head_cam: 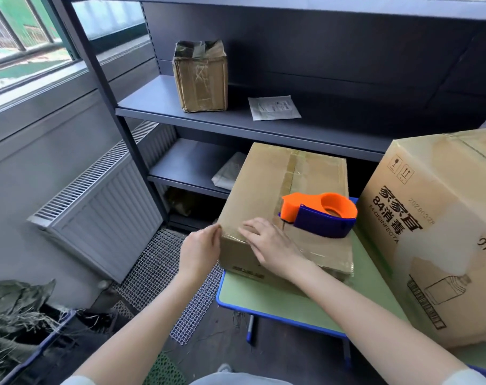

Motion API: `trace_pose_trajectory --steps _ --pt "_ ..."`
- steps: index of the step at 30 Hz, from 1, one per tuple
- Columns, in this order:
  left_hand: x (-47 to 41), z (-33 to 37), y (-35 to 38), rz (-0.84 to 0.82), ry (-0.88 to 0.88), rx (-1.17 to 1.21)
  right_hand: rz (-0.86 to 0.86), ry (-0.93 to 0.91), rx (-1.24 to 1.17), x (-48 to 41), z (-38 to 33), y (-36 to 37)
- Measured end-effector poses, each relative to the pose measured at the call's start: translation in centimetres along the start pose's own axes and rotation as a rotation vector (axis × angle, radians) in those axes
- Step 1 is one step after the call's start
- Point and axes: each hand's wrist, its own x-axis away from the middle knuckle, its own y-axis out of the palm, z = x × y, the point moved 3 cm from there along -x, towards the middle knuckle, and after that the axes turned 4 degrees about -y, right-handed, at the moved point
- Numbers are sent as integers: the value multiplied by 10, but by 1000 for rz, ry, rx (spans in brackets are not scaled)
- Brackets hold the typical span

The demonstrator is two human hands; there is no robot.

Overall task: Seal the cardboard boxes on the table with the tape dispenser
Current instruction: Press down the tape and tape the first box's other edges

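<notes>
Brown cardboard box (264, 190), glossy tape along its seam, sits on the green worktop (264, 298), the curved orange-and-blue plastic dispenser (319, 215) resting on top. My left hand (198, 251) pinches the box's near corner with curled fingers; my right hand (269, 245) presses flat on its top, fingers straight.

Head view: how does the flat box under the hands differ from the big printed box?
The flat box is low and plain; the printed box stands much taller, with black lettering and a bottle drawing. The tape dispenser sits on the flat box, not the printed box. The right hand presses the flat box's top and the left hand touches its corner; neither touches the printed box. Both are brown cardboard on the green table.
</notes>
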Motion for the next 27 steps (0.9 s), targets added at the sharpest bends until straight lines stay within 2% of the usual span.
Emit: trace_pose_trajectory --steps 2,5,8,14,18,22,27 --pt "10 5 3 -32 15 67 -57 33 -60 0 2 2" --pt "17 3 10 -115 -68 174 -145 69 -103 3 8 4" --pt "18 -6 11 -162 -191 255 -167 71 -155 1 8 3" --pt "25 -7 17 -396 -372 410 -117 71 -173 -8 7 6" --pt "27 -2 19 -428 -327 385 -123 77 -164 -11 4 10" --pt "22 -6 11 -312 -231 25 -163 62 -154 -12 4 10" --pt "18 -11 13 -476 -200 230 -197 65 -171 -16 7 11"
